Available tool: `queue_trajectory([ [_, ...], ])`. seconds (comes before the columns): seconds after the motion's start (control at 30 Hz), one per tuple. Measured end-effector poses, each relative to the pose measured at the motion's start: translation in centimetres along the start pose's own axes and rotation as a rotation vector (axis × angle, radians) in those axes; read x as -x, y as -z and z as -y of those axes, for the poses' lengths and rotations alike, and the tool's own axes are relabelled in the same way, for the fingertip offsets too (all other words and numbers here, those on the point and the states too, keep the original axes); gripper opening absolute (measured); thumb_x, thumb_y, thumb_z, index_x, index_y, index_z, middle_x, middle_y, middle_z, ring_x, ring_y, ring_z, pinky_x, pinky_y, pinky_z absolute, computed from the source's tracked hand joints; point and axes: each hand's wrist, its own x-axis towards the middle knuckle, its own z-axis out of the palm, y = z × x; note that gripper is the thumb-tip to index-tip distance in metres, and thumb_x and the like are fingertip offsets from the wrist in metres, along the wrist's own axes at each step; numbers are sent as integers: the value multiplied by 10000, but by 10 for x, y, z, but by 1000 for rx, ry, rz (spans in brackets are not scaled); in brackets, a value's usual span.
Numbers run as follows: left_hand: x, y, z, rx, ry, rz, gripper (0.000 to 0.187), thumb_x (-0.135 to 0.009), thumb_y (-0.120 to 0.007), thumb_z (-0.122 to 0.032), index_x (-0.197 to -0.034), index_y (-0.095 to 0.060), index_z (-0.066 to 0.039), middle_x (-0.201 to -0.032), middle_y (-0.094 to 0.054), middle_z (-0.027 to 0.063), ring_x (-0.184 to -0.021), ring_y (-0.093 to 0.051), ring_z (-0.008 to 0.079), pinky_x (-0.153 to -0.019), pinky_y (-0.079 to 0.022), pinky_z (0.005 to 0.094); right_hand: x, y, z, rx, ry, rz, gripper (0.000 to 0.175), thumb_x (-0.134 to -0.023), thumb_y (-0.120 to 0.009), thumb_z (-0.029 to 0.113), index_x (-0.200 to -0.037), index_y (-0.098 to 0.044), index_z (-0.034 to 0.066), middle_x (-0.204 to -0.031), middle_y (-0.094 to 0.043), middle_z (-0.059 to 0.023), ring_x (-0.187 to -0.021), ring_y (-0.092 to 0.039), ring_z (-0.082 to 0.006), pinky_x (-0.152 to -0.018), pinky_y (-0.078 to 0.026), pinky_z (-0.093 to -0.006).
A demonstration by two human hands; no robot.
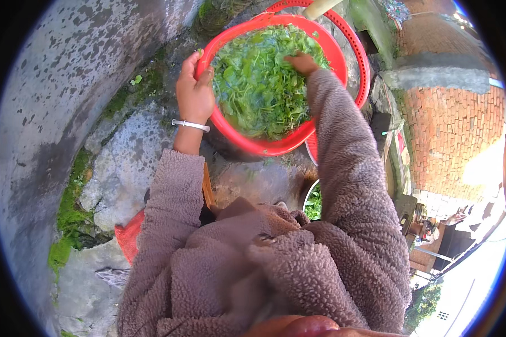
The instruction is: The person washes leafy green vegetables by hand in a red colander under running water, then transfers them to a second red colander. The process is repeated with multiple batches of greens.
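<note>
A red plastic basin (274, 147) full of leafy greens (261, 80) in water lies before me. My left hand (196, 90) grips its left rim, thumb over the inner side and fingers outside; a pale bangle (190, 125) circles that wrist. Among the leaves at the basin's right side is my right hand (303, 64). Its fingertips are partly hidden by the greens, so whether they hold any leaves is unclear. Below my right sleeve, a pale-rimmed bowl or pot (307, 198) with more greens (314, 204) shows in part.
Behind the basin sits a red perforated basket (362, 63), with a pale pole or pipe (320, 7) crossing above it. A stained concrete wall (67, 76) rises at left, with mossy stones (130, 147) along its foot. To the right stands a brick wall (451, 139). Red material (130, 236) lies by my left sleeve.
</note>
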Motion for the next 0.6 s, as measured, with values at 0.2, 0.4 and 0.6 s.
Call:
queue_trajectory([
  [0.2,0,8,-6,-2,45,-38,401,-899,-597,-54,-1283,-532,41,-1201,-642,145,-1033,-625,177,-916,-466,301,22,-23,68,189,310,467,535,-804,-594,382,-1123,-639,-46,-1079,-647,-315,-1068,-621,-411,-914,-504,-439],
  [0.4,2,7,-15,46,136,70,406,-927,-555,2,-1322,-480,60,-1328,-558,119,-1165,-553,165,-999,-428,283,14,-26,68,-71,-6,423,645,-825,-583,438,-1165,-603,-109,-1225,-561,-357,-1152,-569,-419,-1027,-422,-483],
  [0.6,-3,9,-10,78,105,59,414,-928,-569,-12,-1325,-478,62,-1334,-555,121,-1165,-556,173,-1005,-431,292,77,19,113,391,313,361,624,-814,-642,387,-1333,-543,55,-1379,-448,-277,-1201,-511,-450,-1055,-419,-453],
])
